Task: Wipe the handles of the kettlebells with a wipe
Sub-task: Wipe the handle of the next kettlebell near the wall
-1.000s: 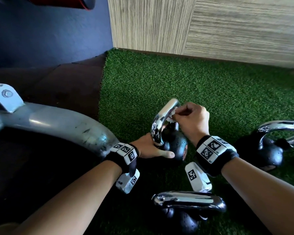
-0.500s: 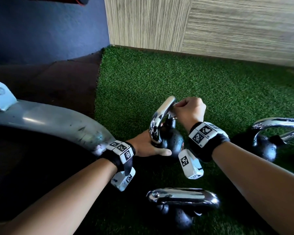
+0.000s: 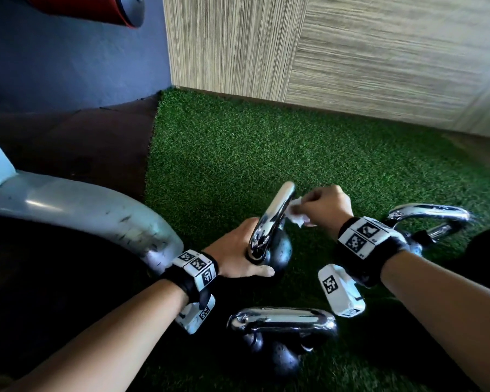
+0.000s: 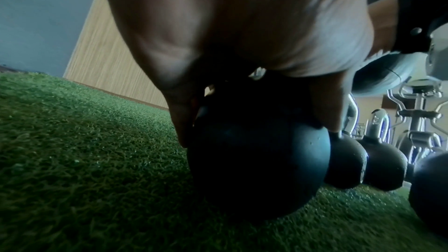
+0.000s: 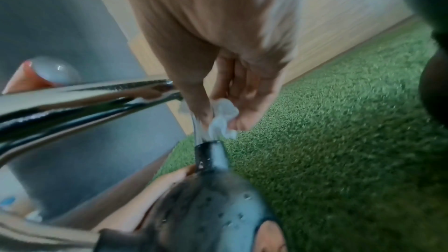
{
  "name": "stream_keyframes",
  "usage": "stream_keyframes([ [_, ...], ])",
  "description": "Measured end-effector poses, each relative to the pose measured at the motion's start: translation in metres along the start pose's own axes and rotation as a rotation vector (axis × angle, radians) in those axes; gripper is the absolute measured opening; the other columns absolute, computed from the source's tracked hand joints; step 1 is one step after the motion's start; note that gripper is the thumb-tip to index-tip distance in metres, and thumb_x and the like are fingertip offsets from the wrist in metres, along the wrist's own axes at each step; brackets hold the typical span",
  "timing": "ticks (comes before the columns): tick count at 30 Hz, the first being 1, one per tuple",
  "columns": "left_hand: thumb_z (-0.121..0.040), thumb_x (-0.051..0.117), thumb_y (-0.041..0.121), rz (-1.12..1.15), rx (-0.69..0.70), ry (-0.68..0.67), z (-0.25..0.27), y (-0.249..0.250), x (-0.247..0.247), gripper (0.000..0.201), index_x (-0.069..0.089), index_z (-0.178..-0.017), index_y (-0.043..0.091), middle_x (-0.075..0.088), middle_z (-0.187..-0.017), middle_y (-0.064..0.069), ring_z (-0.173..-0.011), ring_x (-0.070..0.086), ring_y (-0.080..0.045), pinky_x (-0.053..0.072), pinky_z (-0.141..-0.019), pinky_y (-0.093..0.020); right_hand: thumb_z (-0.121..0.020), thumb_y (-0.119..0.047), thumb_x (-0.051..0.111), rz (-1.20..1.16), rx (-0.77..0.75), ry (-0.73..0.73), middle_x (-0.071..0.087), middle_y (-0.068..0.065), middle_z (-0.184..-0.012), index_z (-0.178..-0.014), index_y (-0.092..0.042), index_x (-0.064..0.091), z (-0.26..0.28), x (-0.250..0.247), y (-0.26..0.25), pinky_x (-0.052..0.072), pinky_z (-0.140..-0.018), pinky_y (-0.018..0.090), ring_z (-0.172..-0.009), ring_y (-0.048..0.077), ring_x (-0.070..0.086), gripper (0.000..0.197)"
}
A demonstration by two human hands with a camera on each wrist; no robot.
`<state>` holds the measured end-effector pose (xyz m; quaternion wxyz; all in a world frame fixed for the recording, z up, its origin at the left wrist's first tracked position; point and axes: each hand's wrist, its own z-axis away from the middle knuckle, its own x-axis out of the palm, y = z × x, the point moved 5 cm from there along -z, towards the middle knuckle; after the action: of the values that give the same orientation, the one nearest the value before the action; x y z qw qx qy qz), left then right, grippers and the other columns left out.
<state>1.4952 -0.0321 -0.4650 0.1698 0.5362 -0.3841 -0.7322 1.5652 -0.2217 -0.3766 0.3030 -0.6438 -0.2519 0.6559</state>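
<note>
Near the left edge of the green turf, the left hand rests on the black ball of a kettlebell, fingers cupped round it, while the right hand pinches a crumpled white wipe against its chrome handle. A second kettlebell stands just nearer the person and a third behind the right wrist. A grey metal machine frame curves over the dark floor, close beside the left wrist.
</note>
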Motion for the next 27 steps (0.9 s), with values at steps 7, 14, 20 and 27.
stream_keyframes([
  [7, -0.068, 0.072, 0.082, -0.129, 0.159, 0.187, 0.017, 0.025, -0.017, 0.108, 0.024, -0.155, 0.039, 0.041, -0.155, 0.015, -0.145, 0.04, -0.012, 0.04, -0.118, -0.047, -0.088, 0.001, 0.066, 0.362, -0.598, -0.042, 0.063, -0.009, -0.117, -0.118, -0.02, 0.072, 0.002, -0.026, -0.067, 0.041, -0.07, -0.002, -0.101, 0.006, 0.063, 0.037],
  [14, -0.071, 0.082, 0.058, -0.271, 0.36, 0.587, 0.038, 0.044, -0.039, 0.094, 0.043, -0.15, 0.026, 0.056, -0.126, 0.005, -0.104, 0.06, -0.009, 0.059, -0.089, -0.029, -0.09, -0.006, 0.067, 0.699, -0.698, -0.271, 0.061, 0.005, -0.14, -0.136, -0.019, 0.062, 0.009, -0.02, -0.077, 0.032, -0.115, 0.027, -0.131, 0.019, 0.054, 0.048],
  [20, -0.06, 0.091, 0.059, -0.225, 0.205, 0.657, 0.043, 0.021, -0.07, 0.068, 0.073, -0.118, 0.03, 0.055, -0.098, 0.015, -0.082, 0.058, -0.004, 0.053, -0.075, -0.025, -0.094, -0.026, 0.07, 0.723, -0.59, -0.208, 0.066, 0.005, -0.131, -0.138, -0.017, 0.06, 0.022, -0.034, -0.053, 0.044, -0.1, 0.025, -0.12, 0.021, 0.062, 0.047],
  [27, -0.059, 0.094, 0.052, -0.196, 0.15, 0.622, 0.031, 0.022, -0.085, 0.046, 0.075, -0.089, 0.022, 0.051, -0.075, 0.006, -0.068, 0.053, -0.015, 0.045, -0.061, -0.033, -0.091, -0.024, 0.074, 0.686, -0.505, -0.161, 0.07, 0.004, -0.123, -0.131, -0.015, 0.066, 0.03, -0.037, -0.043, 0.057, -0.096, 0.033, -0.106, 0.018, 0.068, 0.042],
])
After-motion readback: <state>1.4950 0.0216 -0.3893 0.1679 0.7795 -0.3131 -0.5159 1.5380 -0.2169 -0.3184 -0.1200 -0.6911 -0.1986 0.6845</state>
